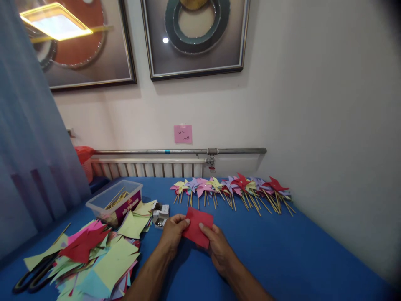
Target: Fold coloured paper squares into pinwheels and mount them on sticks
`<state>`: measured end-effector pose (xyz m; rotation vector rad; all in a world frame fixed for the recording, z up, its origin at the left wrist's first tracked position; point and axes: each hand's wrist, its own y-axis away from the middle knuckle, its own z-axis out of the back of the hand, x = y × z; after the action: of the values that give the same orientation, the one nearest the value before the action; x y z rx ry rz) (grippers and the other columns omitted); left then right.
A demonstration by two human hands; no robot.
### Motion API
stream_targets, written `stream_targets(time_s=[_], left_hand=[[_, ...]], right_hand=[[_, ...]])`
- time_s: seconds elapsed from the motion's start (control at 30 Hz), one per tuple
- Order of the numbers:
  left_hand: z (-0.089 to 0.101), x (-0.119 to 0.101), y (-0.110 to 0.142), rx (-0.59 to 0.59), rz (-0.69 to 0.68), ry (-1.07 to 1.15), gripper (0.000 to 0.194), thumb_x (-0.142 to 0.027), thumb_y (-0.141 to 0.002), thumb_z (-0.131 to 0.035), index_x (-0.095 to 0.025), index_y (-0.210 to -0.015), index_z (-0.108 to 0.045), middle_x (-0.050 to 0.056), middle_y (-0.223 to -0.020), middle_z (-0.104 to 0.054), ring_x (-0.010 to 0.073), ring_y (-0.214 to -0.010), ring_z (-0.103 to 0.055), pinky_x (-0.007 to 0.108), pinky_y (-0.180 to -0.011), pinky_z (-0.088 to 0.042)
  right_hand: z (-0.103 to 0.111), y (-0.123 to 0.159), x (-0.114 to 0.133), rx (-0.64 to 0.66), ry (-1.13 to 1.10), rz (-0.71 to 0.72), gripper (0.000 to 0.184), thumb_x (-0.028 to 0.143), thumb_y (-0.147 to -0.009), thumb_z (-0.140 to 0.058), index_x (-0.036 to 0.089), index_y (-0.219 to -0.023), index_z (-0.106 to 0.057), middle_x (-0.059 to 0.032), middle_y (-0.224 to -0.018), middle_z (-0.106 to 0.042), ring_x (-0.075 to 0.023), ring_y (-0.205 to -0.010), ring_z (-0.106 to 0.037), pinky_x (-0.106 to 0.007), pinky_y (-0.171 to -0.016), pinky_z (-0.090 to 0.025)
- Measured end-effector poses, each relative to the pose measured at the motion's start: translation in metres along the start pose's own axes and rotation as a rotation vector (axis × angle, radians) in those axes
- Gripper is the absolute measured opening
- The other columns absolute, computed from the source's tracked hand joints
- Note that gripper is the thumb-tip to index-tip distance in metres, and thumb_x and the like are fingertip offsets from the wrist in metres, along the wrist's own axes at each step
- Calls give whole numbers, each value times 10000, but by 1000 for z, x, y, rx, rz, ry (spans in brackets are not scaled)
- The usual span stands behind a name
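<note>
Both my hands hold a red paper square (198, 227) just above the blue table (282, 251). My left hand (172, 232) pinches its left edge with thumb and fingers closed. My right hand (217, 246) grips its lower right edge, thumb on top. A row of finished paper pinwheels (232, 188) on wooden sticks lies beyond the hands, near the wall.
A heap of cut coloured paper (100, 255) covers the table's left side, with black-handled scissors (34, 278) at its near edge. A clear plastic box (114, 200) of wooden sticks and a small white box (161, 215) stand behind the heap. A radiator (147, 167) and pipe run along the wall.
</note>
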<state>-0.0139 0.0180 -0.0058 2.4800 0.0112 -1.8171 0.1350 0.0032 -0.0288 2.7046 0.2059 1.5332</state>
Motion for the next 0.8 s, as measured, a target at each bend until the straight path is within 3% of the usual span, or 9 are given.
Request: stream_targets(time_s=[0.27, 0.5, 0.67, 0.8], left_hand=[[-2, -4, 1, -48, -88, -1, 430, -419, -496, -943, -152, -730, -700, -25, -592, -665, 98, -514, -549, 227, -565, -426], [-3, -4, 1, -60, -108, -47, 364, -396, -533, -879, -163, -697, -654, -40, -569, -616, 94, -502, -498, 222, -541, -390], [-4, -1, 5, -64, -328, -304, 157, -325, -697, -734, -176, -716, -687, -26, -625, -618, 123, -586, -518, 233, -575, -396], [-3, -1, 10, -31, -568, -565, 135, -212, -803, -610, -190, -763, -736, 16, -752, -693, 169, -728, -621, 267, -682, -464]], right_hand=[[-2, 0, -4, 23, 5, 64, 461, 419, -675, -920, 155, -1033, -800, -92, -911, -838, -274, -816, -775, -384, -819, -589], [3, -10, -14, 7, 40, 63, 476, 443, -663, -910, 166, -1033, -797, -82, -920, -841, -271, -810, -773, -373, -791, -584], [9, -23, -26, -74, 49, 45, 467, 498, -619, -914, 178, -939, -798, -64, -799, -821, -268, -718, -751, -360, -705, -561], [9, -21, -24, -18, 30, 54, 387, 529, -680, -882, 216, -886, -789, -48, -786, -814, -273, -729, -749, -368, -717, -556]])
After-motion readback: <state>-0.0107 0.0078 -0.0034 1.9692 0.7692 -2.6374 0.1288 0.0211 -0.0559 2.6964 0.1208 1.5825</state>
